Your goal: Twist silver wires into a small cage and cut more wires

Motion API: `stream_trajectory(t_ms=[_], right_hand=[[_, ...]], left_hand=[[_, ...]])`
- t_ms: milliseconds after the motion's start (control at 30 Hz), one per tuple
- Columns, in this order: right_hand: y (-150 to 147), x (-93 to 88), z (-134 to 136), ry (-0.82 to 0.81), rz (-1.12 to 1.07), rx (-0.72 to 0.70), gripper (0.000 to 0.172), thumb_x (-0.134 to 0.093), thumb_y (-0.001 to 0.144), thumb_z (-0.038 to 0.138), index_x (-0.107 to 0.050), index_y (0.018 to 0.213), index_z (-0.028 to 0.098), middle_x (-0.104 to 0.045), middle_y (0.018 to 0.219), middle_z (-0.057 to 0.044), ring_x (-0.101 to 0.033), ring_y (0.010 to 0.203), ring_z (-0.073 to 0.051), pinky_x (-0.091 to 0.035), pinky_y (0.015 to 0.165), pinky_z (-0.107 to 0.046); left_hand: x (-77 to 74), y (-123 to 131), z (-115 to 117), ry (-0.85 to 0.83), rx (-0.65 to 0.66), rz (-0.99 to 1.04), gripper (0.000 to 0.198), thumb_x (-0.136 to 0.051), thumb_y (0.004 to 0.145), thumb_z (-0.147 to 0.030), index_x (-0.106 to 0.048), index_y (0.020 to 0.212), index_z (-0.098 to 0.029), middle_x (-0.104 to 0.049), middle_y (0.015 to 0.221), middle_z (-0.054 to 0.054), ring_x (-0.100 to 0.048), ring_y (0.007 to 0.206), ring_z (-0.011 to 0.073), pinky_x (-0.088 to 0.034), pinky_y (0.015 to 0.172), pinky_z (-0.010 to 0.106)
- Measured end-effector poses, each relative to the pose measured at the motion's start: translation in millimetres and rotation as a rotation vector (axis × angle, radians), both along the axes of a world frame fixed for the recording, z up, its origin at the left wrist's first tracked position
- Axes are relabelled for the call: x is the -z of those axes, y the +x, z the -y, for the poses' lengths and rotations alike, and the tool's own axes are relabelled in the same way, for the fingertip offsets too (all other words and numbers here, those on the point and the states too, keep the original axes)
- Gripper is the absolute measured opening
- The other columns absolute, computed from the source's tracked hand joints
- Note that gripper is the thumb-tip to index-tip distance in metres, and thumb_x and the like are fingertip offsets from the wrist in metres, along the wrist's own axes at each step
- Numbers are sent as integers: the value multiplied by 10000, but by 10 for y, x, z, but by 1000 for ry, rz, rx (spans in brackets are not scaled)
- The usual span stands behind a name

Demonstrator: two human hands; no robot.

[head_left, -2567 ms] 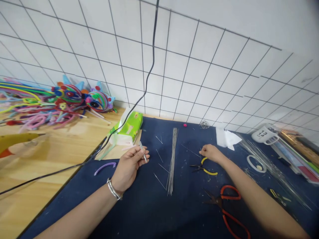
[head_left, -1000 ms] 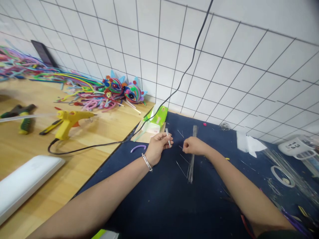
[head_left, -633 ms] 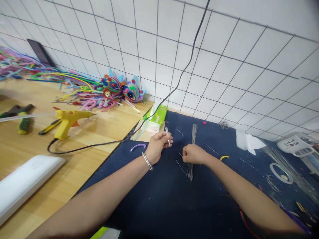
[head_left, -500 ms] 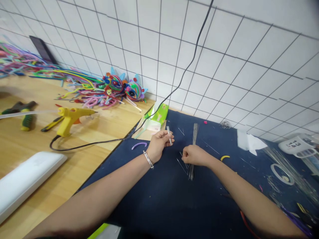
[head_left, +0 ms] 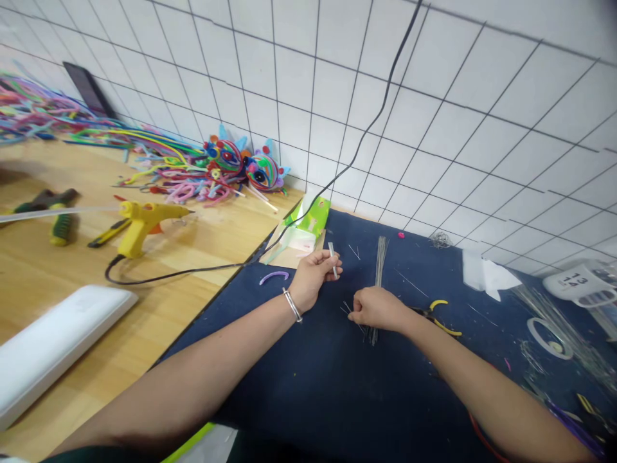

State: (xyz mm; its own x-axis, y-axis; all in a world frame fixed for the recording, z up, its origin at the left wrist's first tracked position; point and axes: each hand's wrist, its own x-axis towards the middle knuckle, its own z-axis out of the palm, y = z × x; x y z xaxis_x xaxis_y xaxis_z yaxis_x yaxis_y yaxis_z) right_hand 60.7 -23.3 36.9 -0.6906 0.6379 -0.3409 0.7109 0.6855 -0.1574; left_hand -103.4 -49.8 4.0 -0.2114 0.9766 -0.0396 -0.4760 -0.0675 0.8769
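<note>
My left hand [head_left: 313, 276], with a silver bangle at its wrist, is closed in a pinch around a short, pale silvery bundle of wires [head_left: 333, 258] held upright. To its right, my right hand [head_left: 376, 308] is closed low over the dark blue mat [head_left: 299, 392]. Short thin wires [head_left: 345, 308] stick out by its fingertips, pinched there. Beneath that hand lies a long bundle of straight metal wires [head_left: 380, 260], its middle hidden. Yellow-handled pliers [head_left: 444, 321] lie partly behind my right wrist. A few loose wires [head_left: 355, 251] rest beyond the hands.
On the wooden tabletop [head_left: 193, 283] at left are a yellow glue gun [head_left: 137, 228], a white case [head_left: 62, 350] and colourful pipe cleaners [head_left: 159, 154]. A black cord [head_left: 357, 151] crosses the view. A green packet [head_left: 313, 218], purple piece [head_left: 274, 276] and white cup [head_left: 581, 283] stand around.
My right hand has shifted slightly toward me, taking up short wires that lay on the mat. More of the pliers shows. My left hand keeps its hold; the view has shifted a little.
</note>
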Motion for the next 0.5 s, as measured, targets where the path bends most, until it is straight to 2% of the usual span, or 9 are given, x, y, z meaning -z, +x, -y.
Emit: stream_trajectory(t_ms=[300, 500], right_hand=[[-12, 2, 182, 62, -15, 4, 86, -526, 631, 194, -601, 646, 155, -627, 668, -71, -555, 594, -162, -289, 487, -225], [44, 14, 99, -69, -401, 119, 44, -492, 640, 156, -476, 601, 168, -537, 595, 19, -464, 539, -80, -314, 495, -179]], left_hand=[[37, -8, -6, 13, 4, -1, 268, -642, 687, -326, -596, 872, -138, -622, 770, 50, -595, 644, 118, -466, 572, 230], [11, -8, 2, 19, 4, -7, 262, -644, 684, -322, -601, 866, -139, -620, 761, 43, -593, 635, 114, -459, 564, 223]])
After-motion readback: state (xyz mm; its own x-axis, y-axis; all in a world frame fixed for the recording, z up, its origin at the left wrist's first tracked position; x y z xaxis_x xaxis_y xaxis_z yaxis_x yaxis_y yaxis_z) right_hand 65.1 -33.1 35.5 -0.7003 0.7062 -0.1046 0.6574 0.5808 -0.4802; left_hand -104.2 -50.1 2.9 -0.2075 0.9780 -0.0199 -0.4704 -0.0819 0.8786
